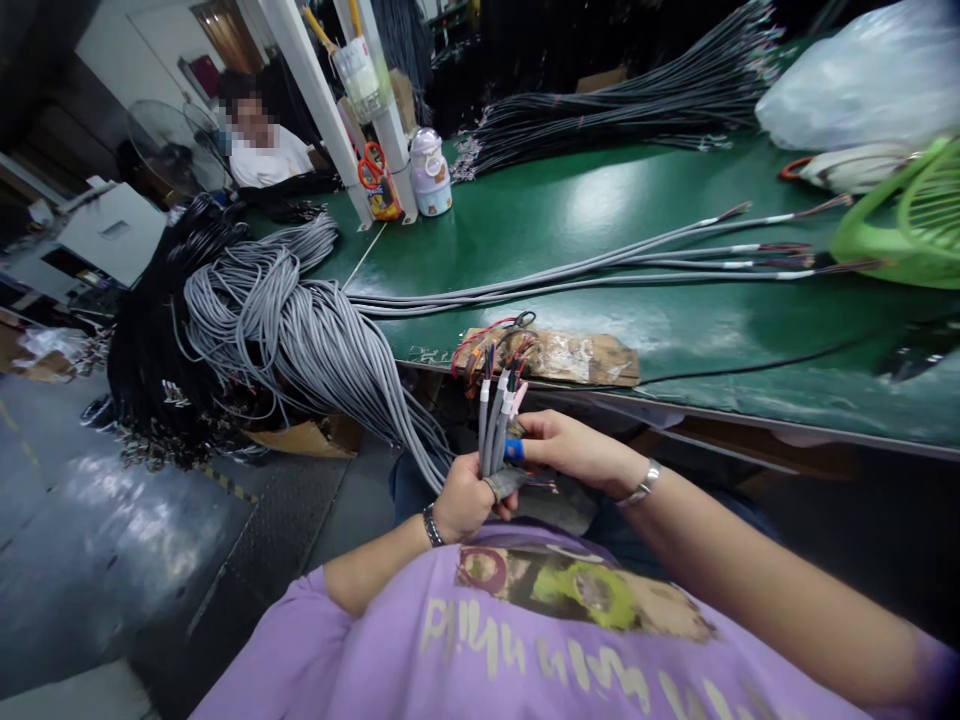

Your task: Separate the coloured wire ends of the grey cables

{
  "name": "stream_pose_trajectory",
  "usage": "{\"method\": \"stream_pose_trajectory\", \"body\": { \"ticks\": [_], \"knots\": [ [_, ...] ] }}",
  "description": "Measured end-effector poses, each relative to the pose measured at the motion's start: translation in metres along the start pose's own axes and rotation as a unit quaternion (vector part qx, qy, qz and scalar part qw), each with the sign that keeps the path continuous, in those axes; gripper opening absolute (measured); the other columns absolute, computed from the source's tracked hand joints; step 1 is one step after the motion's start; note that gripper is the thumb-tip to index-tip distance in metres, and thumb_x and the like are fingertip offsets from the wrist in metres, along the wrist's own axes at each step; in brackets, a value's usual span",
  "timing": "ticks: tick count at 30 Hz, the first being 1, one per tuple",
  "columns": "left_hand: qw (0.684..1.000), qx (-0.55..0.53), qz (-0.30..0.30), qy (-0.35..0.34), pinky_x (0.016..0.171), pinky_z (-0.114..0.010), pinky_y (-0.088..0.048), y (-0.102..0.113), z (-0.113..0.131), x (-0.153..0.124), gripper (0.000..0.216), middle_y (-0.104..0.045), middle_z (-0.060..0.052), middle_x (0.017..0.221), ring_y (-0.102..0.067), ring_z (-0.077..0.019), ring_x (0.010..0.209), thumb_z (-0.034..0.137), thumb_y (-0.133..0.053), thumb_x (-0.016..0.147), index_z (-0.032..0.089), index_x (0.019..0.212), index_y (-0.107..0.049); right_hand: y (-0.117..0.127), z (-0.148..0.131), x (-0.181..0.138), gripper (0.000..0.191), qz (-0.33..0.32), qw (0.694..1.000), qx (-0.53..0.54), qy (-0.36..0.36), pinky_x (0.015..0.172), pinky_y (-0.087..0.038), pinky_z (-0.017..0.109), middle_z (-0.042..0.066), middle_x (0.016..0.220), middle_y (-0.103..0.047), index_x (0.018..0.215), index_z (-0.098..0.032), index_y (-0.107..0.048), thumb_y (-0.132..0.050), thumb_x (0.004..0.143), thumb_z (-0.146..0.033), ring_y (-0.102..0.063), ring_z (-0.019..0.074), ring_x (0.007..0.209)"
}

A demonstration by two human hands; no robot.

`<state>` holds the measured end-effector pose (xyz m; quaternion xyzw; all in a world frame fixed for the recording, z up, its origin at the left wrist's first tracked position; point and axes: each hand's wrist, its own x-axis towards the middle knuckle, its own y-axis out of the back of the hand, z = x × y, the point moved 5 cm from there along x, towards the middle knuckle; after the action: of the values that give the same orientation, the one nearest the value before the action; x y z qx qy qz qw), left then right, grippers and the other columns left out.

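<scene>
My left hand (463, 497) is closed in a fist round a few grey cables (496, 420), holding them upright with their stripped coloured wire ends on top. My right hand (564, 447) pinches the same cable ends from the right; a blue wrap covers one fingertip. The cables run back to a big grey bundle (300, 330) draped off the left end of the green table (637, 200). Both hands hover just below the table's front edge, above my purple shirt.
Several long grey cables (600, 265) lie across the table. Black cable bundles (637, 105) lie at the back and more hang at the left. A green fan (907, 220), a plastic bag (862, 80), red scissors (370, 165) and a bottle (430, 172) stand around. Another person sits far left.
</scene>
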<state>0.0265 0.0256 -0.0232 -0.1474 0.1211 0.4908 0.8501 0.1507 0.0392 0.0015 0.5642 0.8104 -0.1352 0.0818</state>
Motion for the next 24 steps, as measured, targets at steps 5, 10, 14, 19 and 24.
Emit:
{"method": "stream_pose_trajectory", "body": {
  "ticks": [5,10,14,19,24],
  "knots": [
    [0.999,-0.019,0.031,-0.017,0.038,-0.021,-0.039,0.006,0.000,0.001,0.036,-0.055,0.001,0.050,-0.047,-0.0085,0.039,0.046,-0.071,0.068,0.014,0.068,-0.057,0.012,0.007,-0.007,0.045,0.028,0.998,0.045,-0.021,0.056,-0.040,0.025,-0.001,0.063,-0.057,0.069,-0.015,-0.057,-0.074,0.062,-0.057,-0.048,0.0096,0.057],
    [0.996,-0.044,0.068,-0.027,0.038,-0.020,-0.037,0.009,-0.001,0.004,0.039,-0.056,0.001,0.052,-0.046,-0.0078,0.038,0.050,-0.071,0.068,0.014,0.070,-0.056,0.016,0.005,-0.020,0.039,0.030,0.999,-0.010,-0.019,0.055,-0.041,0.025,-0.002,0.061,-0.054,0.068,-0.016,-0.058,-0.076,0.062,-0.050,-0.048,0.0102,0.057],
    [0.997,-0.044,0.059,-0.026,0.038,-0.020,-0.038,0.006,-0.001,0.003,0.041,-0.058,0.001,0.052,-0.048,-0.0082,0.039,0.052,-0.072,0.067,0.014,0.072,-0.057,0.012,0.003,-0.013,0.037,0.066,0.997,-0.033,0.012,0.051,-0.035,0.024,-0.003,0.058,-0.052,0.066,-0.016,-0.056,-0.073,0.064,-0.049,-0.042,0.0087,0.053],
    [0.998,-0.035,0.040,-0.030,0.040,-0.021,-0.041,0.005,-0.001,0.001,0.043,-0.058,0.000,0.051,-0.050,-0.0087,0.040,0.052,-0.074,0.066,0.013,0.072,-0.058,0.005,0.006,0.004,0.044,0.061,0.998,-0.014,0.016,0.050,-0.030,0.024,-0.005,0.054,-0.049,0.063,-0.017,-0.052,-0.075,0.060,-0.054,-0.039,0.0082,0.051],
    [0.991,-0.093,0.088,-0.032,0.037,-0.021,-0.040,0.012,0.002,0.000,0.043,-0.058,0.001,0.051,-0.049,-0.0087,0.037,0.053,-0.074,0.064,0.014,0.072,-0.056,0.004,0.007,0.005,0.046,0.064,0.997,0.043,0.024,0.051,-0.032,0.023,-0.004,0.056,-0.050,0.063,-0.016,-0.054,-0.078,0.058,-0.054,-0.038,0.0071,0.052]
  ]
}}
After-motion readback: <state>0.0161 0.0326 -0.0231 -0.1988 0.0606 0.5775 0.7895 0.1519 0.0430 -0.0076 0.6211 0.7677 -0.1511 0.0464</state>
